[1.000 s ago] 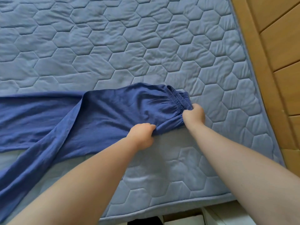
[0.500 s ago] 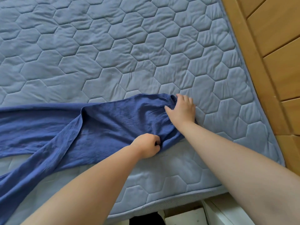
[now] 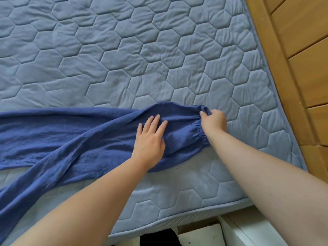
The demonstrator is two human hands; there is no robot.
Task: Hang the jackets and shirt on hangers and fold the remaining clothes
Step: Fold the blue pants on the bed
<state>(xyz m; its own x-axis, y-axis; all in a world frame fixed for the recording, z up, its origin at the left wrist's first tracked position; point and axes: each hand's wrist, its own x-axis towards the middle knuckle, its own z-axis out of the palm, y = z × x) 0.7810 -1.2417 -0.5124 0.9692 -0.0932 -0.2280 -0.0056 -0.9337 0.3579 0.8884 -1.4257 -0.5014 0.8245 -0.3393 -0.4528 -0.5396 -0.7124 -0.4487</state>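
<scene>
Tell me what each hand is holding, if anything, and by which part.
The right hand pinches the blue trousers at the elastic waistband; the left hand lies flat on them, holding nothing.

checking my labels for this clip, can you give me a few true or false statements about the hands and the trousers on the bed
1. The left hand lies flat on the trousers. True.
2. The right hand hangs open, clear of the cloth. False: it grips the waistband.
3. The trousers are folded into a small stack. False: they lie spread out, legs running left.
4. The mattress is quilted in hexagons. True.
</scene>
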